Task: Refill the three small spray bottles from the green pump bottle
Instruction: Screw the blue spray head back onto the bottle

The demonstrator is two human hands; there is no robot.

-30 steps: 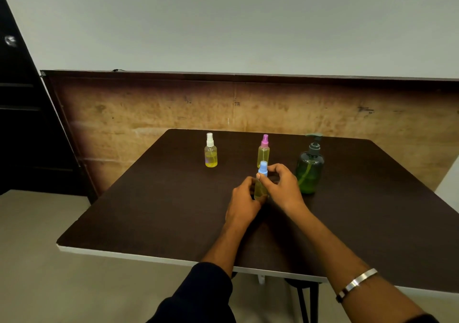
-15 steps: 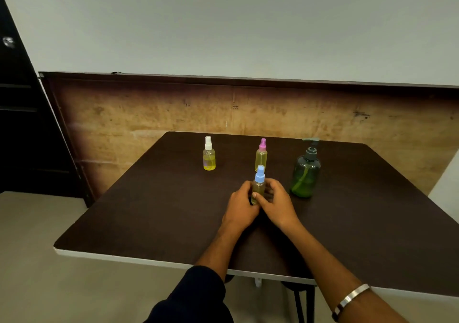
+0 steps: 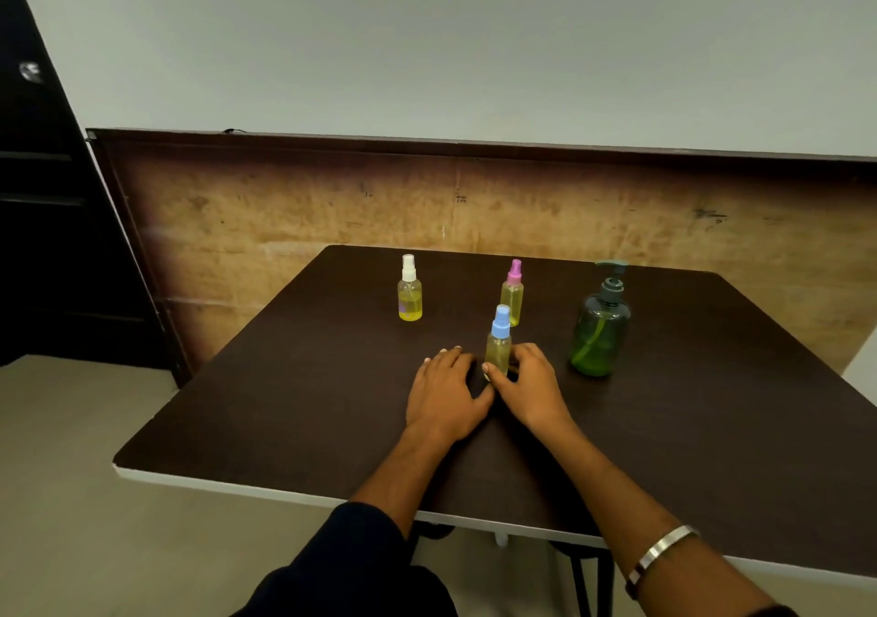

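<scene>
On the dark bench (image 3: 284,393), near its middle, the blue-capped bottle (image 3: 498,348) stands upright with yellowish liquid inside. The right hand (image 3: 529,386) is at the base of this bottle: its thumb touches the lower front of the bottle and the fingers curve round the right side, so it holds the bottle lightly. The left hand (image 3: 443,396) lies flat on the bench just left of the bottle, fingers straight and spread, and it holds nothing; I cannot tell if it touches the bottle. The two hands meet near the thumbs in front of the bottle.

Just behind the blue-capped bottle stands the pink-capped bottle (image 3: 512,296), also upright. The white-capped bottle (image 3: 409,291) stands further left, well apart from the others, with bright yellow liquid in its lower part. The green pump bottle (image 3: 600,331) stands to the right of the hands, near but not touching them. A metal bracelet (image 3: 659,552) is on the right wrist, and a dark sleeve (image 3: 351,569) covers the left forearm.
</scene>
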